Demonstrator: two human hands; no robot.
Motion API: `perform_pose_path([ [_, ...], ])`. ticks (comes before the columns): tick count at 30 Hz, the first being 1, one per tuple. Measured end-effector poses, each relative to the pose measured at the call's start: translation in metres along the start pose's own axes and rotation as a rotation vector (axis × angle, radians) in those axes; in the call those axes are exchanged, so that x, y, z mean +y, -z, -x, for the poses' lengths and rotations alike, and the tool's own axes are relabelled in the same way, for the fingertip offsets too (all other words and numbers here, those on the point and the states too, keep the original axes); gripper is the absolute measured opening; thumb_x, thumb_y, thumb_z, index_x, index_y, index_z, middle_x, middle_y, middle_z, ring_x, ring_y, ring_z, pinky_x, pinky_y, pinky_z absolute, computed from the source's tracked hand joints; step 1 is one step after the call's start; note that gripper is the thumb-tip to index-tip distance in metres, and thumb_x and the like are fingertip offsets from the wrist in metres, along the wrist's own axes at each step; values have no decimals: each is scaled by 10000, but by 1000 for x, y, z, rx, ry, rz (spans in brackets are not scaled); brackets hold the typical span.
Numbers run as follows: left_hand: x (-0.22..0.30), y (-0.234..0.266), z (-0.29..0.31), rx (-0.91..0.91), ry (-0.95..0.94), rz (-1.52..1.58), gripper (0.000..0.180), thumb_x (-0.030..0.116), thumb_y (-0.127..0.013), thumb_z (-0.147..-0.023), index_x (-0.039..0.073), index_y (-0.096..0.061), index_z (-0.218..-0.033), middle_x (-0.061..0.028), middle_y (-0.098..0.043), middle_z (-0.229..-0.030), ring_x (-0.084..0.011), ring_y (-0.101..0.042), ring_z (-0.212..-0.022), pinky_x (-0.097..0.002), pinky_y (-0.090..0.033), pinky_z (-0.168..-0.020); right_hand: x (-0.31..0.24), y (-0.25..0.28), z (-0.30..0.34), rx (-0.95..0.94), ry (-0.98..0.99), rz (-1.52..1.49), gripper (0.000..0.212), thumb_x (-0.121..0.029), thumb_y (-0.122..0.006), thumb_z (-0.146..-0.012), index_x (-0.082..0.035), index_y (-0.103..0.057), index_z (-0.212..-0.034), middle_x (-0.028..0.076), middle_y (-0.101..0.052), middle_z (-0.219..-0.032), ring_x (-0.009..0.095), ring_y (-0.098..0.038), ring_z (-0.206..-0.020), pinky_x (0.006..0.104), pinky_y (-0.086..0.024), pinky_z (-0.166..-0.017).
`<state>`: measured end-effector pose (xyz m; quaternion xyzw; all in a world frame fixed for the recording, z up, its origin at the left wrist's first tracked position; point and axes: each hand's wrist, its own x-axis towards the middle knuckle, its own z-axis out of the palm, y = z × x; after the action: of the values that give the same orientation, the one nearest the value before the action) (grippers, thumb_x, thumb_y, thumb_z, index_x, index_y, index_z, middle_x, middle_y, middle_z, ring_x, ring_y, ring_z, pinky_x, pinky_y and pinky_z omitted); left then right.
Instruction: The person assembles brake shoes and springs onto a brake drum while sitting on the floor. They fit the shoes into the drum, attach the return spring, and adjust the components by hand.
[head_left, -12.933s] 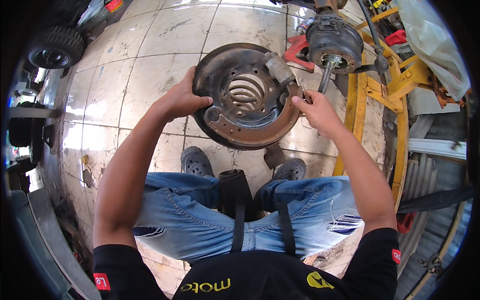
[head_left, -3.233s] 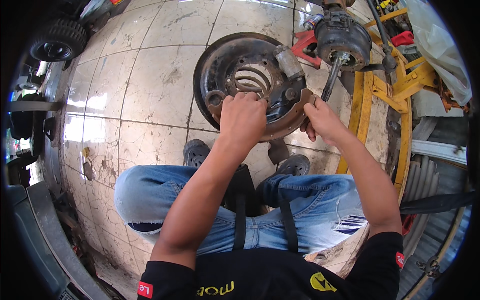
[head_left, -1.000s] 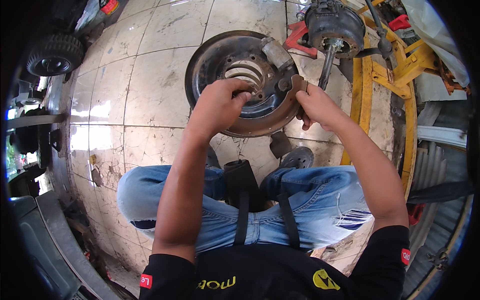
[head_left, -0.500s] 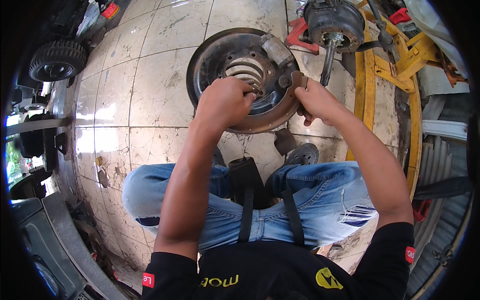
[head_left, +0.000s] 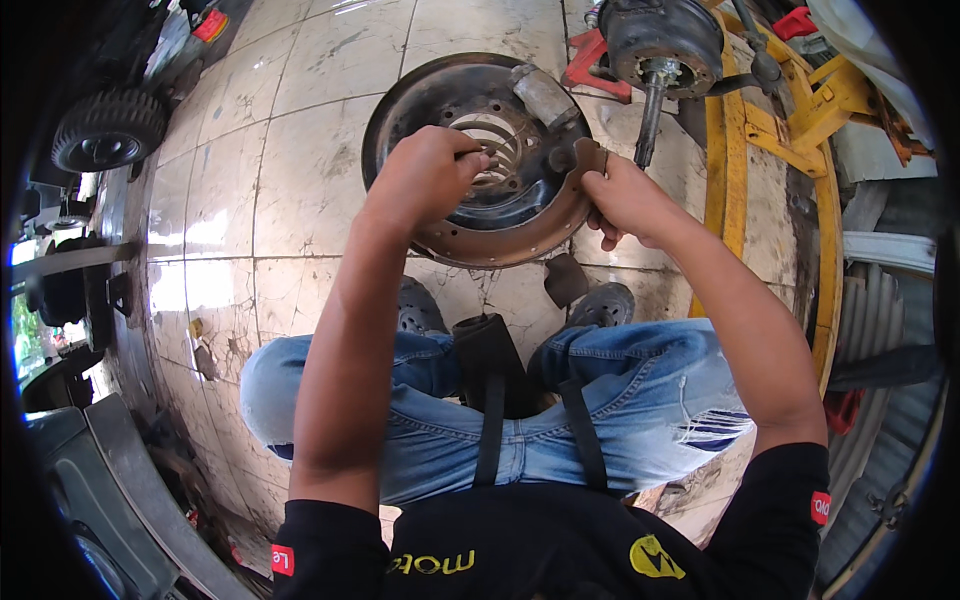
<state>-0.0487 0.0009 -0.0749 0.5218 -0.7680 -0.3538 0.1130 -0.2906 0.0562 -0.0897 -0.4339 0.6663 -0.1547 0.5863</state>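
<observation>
Brake backing plate (head_left: 470, 225) on tiled floor ahead of our knees | left hand (head_left: 425, 180) over plate centre, fingers pinching coil spring (head_left: 492, 150) | right hand (head_left: 625, 198) clamped on plate's right rim

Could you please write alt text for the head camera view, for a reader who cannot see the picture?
A seated person in jeans holds a rusty round brake plate upright on a tiled floor. The left hand grips something small at the coil spring in its centre, and the right hand holds its right edge. Behind stand a wheel hub and a yellow frame.
</observation>
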Motion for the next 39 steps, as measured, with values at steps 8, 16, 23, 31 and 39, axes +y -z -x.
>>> perform_pose_path([
  [8,1,-58,0,255,-101,-42,202,161,-690,-862,8,-711,-993,-198,-687,-1007,-393,-654,-954,-453,-516,-852,-6,-3,2,25,-7,14,294,-173,-414,-918,36,-512,-1099,80,-551,-667,174,-540,-447,360,-533,-455],
  [16,15,-72,4,167,-71,-8,184,144,-694,-855,24,-709,-994,-187,-662,-1010,-374,-645,-973,-444,-510,-872,-1,-3,0,35,-9,-3,277,-162,-409,-926,35,-506,-1095,86,-551,-658,179,-539,-444,372,-536,-456],
  [23,12,-58,-1,44,-27,-63,216,136,-695,-848,30,-723,-1035,-196,-673,-1019,-368,-645,-979,-443,-500,-882,-10,-14,4,92,-58,-42,291,-161,-417,-929,33,-489,-1133,85,-548,-663,182,-543,-452,371,-539,-441],
  [31,-2,-61,-9,57,-114,93,235,143,-727,-829,31,-728,-1036,-175,-707,-964,-340,-672,-952,-407,-517,-863,-2,-10,1,62,-33,-52,301,-167,-409,-933,25,-471,-1158,95,-551,-672,177,-536,-463,374,-541,-430],
  [39,-7,-48,-4,-80,-99,145,222,150,-731,-822,38,-737,-1014,-166,-716,-973,-326,-687,-932,-396,-526,-847,2,-15,0,101,-48,-64,322,-174,-399,-935,24,-453,-1183,96,-554,-662,176,-528,-447,372,-544,-431],
])
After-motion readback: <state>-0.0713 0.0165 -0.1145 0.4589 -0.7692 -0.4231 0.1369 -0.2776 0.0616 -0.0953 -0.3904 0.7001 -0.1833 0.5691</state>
